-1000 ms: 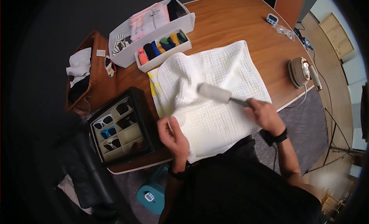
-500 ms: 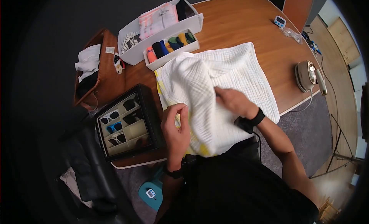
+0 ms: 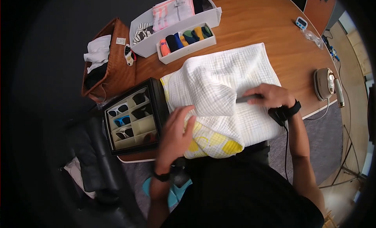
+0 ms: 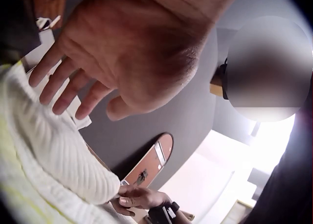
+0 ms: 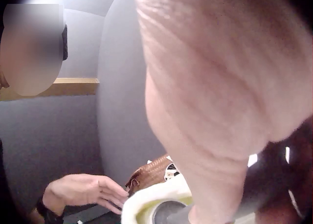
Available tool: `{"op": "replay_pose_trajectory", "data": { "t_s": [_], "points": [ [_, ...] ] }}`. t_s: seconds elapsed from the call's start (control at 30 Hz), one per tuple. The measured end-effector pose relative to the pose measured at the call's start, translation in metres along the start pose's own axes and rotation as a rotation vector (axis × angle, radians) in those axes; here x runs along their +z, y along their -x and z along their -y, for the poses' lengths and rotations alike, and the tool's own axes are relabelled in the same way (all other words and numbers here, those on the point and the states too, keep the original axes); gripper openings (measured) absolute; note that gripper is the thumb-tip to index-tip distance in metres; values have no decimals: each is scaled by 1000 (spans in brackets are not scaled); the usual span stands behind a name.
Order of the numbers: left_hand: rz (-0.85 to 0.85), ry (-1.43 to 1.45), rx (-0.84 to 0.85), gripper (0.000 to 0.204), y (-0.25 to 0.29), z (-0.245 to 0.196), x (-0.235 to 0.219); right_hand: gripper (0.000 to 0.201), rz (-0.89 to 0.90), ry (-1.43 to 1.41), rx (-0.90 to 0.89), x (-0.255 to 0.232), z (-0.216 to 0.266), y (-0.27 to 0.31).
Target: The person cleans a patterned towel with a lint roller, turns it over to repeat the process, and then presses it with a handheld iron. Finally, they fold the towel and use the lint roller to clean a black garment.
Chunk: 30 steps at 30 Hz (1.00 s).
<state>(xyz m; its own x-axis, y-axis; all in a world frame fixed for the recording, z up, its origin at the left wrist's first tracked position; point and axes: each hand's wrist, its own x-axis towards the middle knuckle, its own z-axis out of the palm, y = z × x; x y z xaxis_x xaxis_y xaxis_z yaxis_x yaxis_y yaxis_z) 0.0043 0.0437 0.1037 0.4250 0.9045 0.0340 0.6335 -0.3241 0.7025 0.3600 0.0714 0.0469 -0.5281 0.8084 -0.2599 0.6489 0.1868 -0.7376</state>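
A white crinkled cloth [image 3: 258, 67] lies on the table, its near left part turned up to show a yellow-patterned side [image 3: 217, 143]. My right hand [image 3: 272, 95] grips the grey handle of a lint roller [image 3: 247, 98]. A raised fold of the cloth hides the roller's head in the head view; the right wrist view shows a round dark end of the lint roller [image 5: 168, 212] inside the fold. By the cloth's near left edge is my left hand [image 3: 174, 132], holding nothing. In the left wrist view its fingers [image 4: 66, 89] are straight and spread.
Left of the cloth stands a black case [image 3: 156, 102] of sunglasses. Behind are a small white box [image 3: 188, 51] of rolled socks, a larger white box [image 3: 150, 49] of folded fabric and a brown basket [image 3: 117, 77]. A handheld steamer [image 3: 324, 84] and a timer [image 3: 301, 23] are at right.
The lint roller passed from on top of the cloth to beneath a fold of it. More yellow-patterned side shows at the near edge. My left hand's fingers have straightened.
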Motion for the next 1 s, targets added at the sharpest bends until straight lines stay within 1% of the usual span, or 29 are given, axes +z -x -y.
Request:
{"op": "replay_pose_trajectory", "data": {
  "t_s": [0.03, 0.07, 0.1, 0.17, 0.23, 0.27, 0.3, 0.33, 0.37, 0.4, 0.43, 0.47, 0.5, 0.57, 0.6, 0.63, 0.67, 0.7, 0.73, 0.77, 0.8, 0.83, 0.9, 0.97, 1.0],
  "points": [
    [62, -134, 66, 28, -7, -4, -18, 37, -44, 10, -81, 0, -3, -5],
    [118, -279, 87, 28, -18, -3, -32, 37, -123, 91, -100, 4, -13, -15],
    [171, -423, 109, 28, -33, -1, -43, 35, -220, 113, -131, 8, -15, -27],
    [216, -511, 187, 28, -72, 9, -51, 34, -387, 41, -125, 20, 2, -47],
    [350, -323, 233, 33, -115, 56, -39, 33, -328, 66, -117, 38, 8, -62],
    [355, -325, 239, 33, -133, 56, -34, 35, -291, 99, -109, 49, 8, -61],
    [483, -388, 99, 37, -149, 54, -28, 36, -260, 54, -55, 53, 13, -52],
    [609, -453, -40, 41, -159, 51, -22, 37, -230, 69, -31, 52, 12, -43],
    [620, -458, -30, 41, -162, 50, -16, 39, -200, 82, -7, 50, 10, -33],
    [694, -435, -43, 46, -164, 50, -11, 39, -208, 78, 2, 46, 7, -21],
    [768, -409, -60, 52, -164, 50, -6, 39, -148, 86, -28, 43, 4, -8],
    [776, -410, -53, 52, -163, 50, -2, 40, -87, 96, -60, 43, -1, 4],
    [764, -392, -70, 56, -161, 50, 2, 41, -94, 77, -54, 51, -9, 14],
    [750, -375, -84, 60, -160, 51, 8, 40, 68, 98, 14, 39, 4, 27],
    [763, -395, -82, 67, -158, 54, 9, 40, 69, 100, 11, 36, 1, 26],
    [773, -416, -84, 74, -155, 59, 10, 39, 91, 74, -60, 31, -3, 22],
    [766, -417, -93, 74, -153, 67, 10, 37, 115, 48, -134, 26, -9, 17],
    [773, -469, -71, 81, -153, 74, 11, 36, 140, -22, -232, 25, -23, 3],
    [781, -523, -46, 88, -154, 77, 10, 37, 129, 26, -198, 16, -19, -6],
    [778, -527, -50, 88, -156, 73, 10, 37, 114, 74, -162, 10, -11, -16],
    [802, -512, -106, 92, -161, 69, 13, 37, -2, 129, -149, 9, -9, -23],
    [827, -496, -161, 97, -167, 66, 15, 36, -161, 213, -141, 17, -15, -31],
    [815, -531, -168, 100, -183, 78, 18, 35, -263, 225, -144, 35, -10, -43],
    [802, -560, -171, 103, -191, 83, 21, 35, -149, 188, -175, 53, 5, -33],
    [819, -616, -179, 100, -196, 84, 21, 34, -159, 157, -287, 68, 0, -26]
  ]
}}
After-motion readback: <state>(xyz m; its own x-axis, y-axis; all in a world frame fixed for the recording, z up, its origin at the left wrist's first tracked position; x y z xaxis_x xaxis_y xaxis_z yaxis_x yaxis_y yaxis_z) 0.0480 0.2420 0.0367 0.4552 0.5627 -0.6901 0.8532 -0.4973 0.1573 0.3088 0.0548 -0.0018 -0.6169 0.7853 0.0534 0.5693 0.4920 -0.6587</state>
